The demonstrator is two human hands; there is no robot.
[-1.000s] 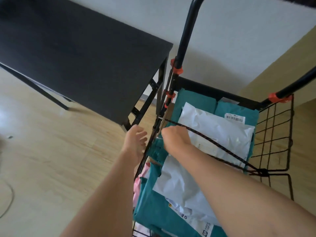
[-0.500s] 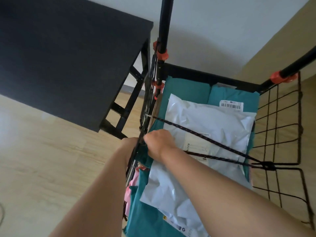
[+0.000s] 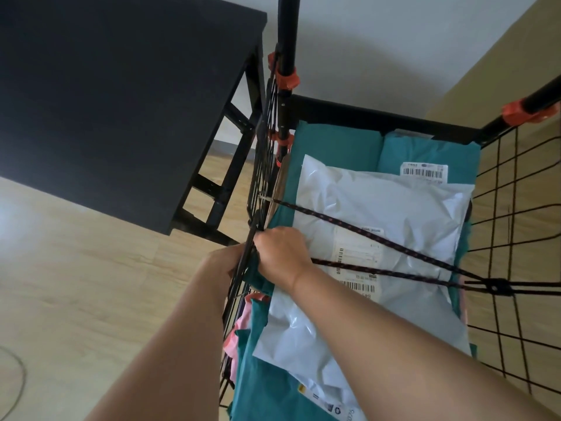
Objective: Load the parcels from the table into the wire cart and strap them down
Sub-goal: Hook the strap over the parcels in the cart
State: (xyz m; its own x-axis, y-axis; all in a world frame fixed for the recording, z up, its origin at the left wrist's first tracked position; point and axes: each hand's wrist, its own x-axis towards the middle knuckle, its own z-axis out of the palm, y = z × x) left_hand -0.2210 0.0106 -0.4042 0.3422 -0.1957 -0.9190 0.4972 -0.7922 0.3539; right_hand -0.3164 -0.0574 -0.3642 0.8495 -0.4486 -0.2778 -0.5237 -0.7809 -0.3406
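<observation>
Black wire cart (image 3: 364, 112) is stuffed — a white poly mailer (image 3: 379, 214) lies flat on top of teal ones (image 3: 337, 144), with what may be a pink parcel (image 3: 239, 326) wedged near left. A dark bungee cord (image 3: 394, 247) crosses the white mailer in two taut lines, left wall to right. Black table (image 3: 106, 101) sits far left.

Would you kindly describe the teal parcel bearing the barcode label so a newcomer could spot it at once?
Find the black wire cart beside the dark table. A large white parcel tops its load; behind it, against its far side, two teal ones lie side by side. Yours is the teal parcel on the camera's right, the only one of the pair with a barcode label.
</observation>
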